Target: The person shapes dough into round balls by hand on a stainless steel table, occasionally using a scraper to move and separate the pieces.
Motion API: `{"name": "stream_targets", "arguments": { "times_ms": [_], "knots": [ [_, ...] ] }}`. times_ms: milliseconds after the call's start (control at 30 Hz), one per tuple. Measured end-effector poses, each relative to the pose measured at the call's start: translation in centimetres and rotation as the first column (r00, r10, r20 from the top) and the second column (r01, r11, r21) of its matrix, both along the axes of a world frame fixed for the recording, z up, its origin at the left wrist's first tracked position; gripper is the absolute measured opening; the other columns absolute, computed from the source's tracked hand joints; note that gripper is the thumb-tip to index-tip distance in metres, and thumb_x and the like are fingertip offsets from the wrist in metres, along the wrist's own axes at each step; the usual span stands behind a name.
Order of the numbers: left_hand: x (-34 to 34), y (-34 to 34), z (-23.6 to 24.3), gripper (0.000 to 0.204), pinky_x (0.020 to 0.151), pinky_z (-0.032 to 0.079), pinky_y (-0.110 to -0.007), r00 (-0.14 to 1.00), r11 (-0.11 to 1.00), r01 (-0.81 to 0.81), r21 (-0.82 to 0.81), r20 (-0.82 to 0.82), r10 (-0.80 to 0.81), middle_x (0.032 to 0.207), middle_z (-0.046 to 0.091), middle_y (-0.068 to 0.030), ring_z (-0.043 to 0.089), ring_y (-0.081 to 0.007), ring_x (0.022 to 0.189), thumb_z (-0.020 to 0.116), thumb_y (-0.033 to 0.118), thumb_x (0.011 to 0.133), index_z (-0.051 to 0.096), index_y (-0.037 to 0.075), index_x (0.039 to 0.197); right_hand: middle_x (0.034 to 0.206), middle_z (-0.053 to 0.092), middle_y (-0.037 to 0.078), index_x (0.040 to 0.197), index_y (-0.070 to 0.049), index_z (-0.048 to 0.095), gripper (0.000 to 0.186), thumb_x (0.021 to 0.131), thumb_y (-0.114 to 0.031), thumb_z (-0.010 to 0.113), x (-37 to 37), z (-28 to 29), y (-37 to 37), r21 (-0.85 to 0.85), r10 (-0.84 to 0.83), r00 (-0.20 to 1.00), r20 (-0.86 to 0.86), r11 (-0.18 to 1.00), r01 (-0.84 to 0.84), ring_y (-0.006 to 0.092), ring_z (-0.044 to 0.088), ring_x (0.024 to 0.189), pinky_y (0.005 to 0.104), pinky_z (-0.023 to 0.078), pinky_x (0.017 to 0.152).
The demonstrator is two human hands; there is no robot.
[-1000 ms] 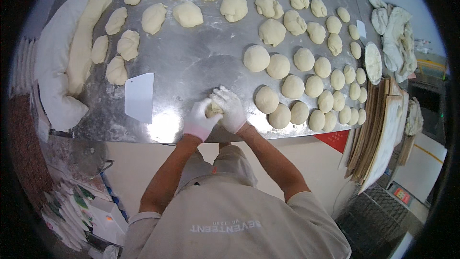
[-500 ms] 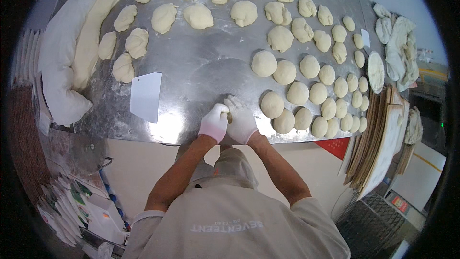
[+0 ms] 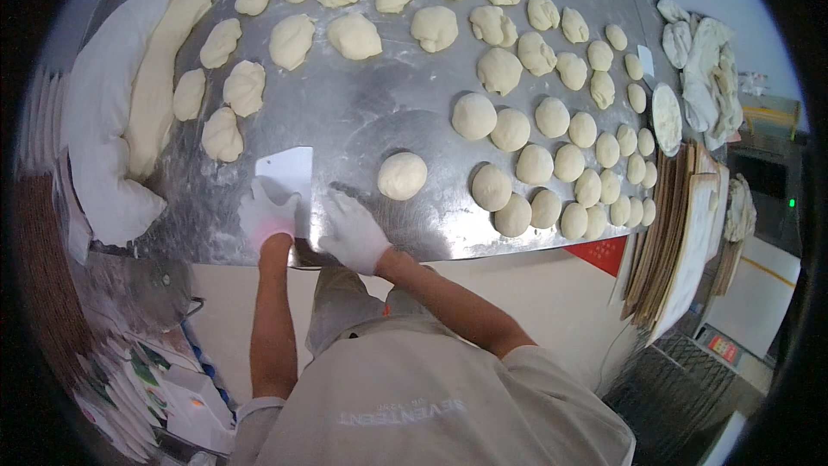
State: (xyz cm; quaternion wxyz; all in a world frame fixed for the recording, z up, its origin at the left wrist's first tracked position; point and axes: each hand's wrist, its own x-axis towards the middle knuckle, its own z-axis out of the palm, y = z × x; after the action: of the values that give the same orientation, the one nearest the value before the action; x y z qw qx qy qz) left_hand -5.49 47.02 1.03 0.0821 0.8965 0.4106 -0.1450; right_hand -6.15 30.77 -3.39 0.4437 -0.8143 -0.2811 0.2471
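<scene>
My gloved left hand (image 3: 268,214) is on the near end of a flat white dough scraper (image 3: 290,166), its fingers and thumb gripping the sheet against the metal table. To the right of the scraper, my gloved right hand (image 3: 352,229) is open and angled left, fingers stretched out low over the table's near edge; nothing shows in it. A smooth round dough ball (image 3: 402,176) sits by itself beyond and to the right of that hand. Farther right, several more rounded dough balls (image 3: 492,187) stand in loose rows.
Several rough, folded dough pieces (image 3: 354,36) lie across the far side of the steel table (image 3: 362,134). A long dough mass (image 3: 155,91) partly under white cloth (image 3: 103,138) fills the left edge. Stacked boards (image 3: 673,233) lean beyond the right edge, near crumpled cloths (image 3: 709,78).
My hands have come apart and moved left, leaving a round dough ball on the table. My left hand has reached the scraper, which has shifted right and turned slightly.
</scene>
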Motion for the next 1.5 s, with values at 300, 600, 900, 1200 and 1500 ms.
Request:
{"name": "stream_targets", "arguments": {
  "times_ms": [300,600,900,1200,1500],
  "knots": [
    [-4.8,-1.1,-4.2,0.039,0.089,0.049,-0.033,0.781,0.616,-0.116,-0.779,0.312,0.542,0.11,0.068,-0.0139,0.065,-0.0232,0.099,0.068,0.019,0.085,0.062,-0.002,0.117,0.137,0.048,0.024,0.134,0.004,0.047,0.058,0.083,-0.02,0.06,4.7,2.2,-2.5,-0.068,0.134,0.97,0.2,0.99,-0.123,0.0407,0.041,0.132,0.0471,0.03,0.113],
    [-0.5,-12.6,-9.5,0.031,0.088,0.051,-0.033,0.754,0.468,-0.01,-0.884,0.301,0.584,0.104,0.068,-0.0102,0.065,-0.0224,0.095,0.054,0.016,0.096,0.059,-0.002,0.121,0.137,0.046,0.027,0.137,0.006,0.043,0.06,0.086,-0.02,0.06,3.6,-4.8,-7.3,0.193,-0.552,0.828,0.099,0.827,0.528,0.0435,0.04,0.131,0.0446,0.028,0.114],
    [-0.8,-12.0,-8.3,0.038,0.081,0.05,-0.033,0.746,0.459,0.043,-0.888,0.334,0.576,0.106,0.068,-0.0105,0.063,-0.0186,0.092,0.062,0.027,0.092,0.062,-0.003,0.116,0.125,0.057,0.02,0.127,0.003,0.053,0.054,0.082,-0.021,0.069,6.7,-3.9,-7.6,0.086,-0.562,0.763,0.32,0.819,0.567,0.0319,0.055,0.116,0.0394,0.044,0.1],
    [-4.6,14.4,-5.3,0.032,0.078,0.051,-0.032,0.598,0.793,-0.143,-0.592,0.587,0.546,0.099,0.069,-0.0112,0.063,-0.0152,0.089,0.058,0.024,0.095,0.065,-0.001,0.113,0.115,0.062,0.018,0.12,0.001,0.058,0.042,0.083,-0.018,0.064,19.7,-1.4,-10.2,-0.011,-0.412,0.638,0.651,0.835,0.55,0.0347,0.061,0.104,0.0402,0.045,0.094],
    [-2.8,32.7,-12.0,0.032,0.081,0.052,-0.041,0.885,0.822,0.463,-0.333,0.228,-0.406,0.102,0.068,-0.0199,0.066,-0.0329,0.091,0.05,0.023,0.091,0.066,0.005,0.112,0.134,0.05,0.024,0.139,0.007,0.039,0.07,0.081,-0.016,0.07,12.5,-6.5,1.2,0.086,-0.344,0.939,0.015,0.936,0.342,0.0316,0.052,0.122,0.0364,0.043,0.102]
  ]
}}
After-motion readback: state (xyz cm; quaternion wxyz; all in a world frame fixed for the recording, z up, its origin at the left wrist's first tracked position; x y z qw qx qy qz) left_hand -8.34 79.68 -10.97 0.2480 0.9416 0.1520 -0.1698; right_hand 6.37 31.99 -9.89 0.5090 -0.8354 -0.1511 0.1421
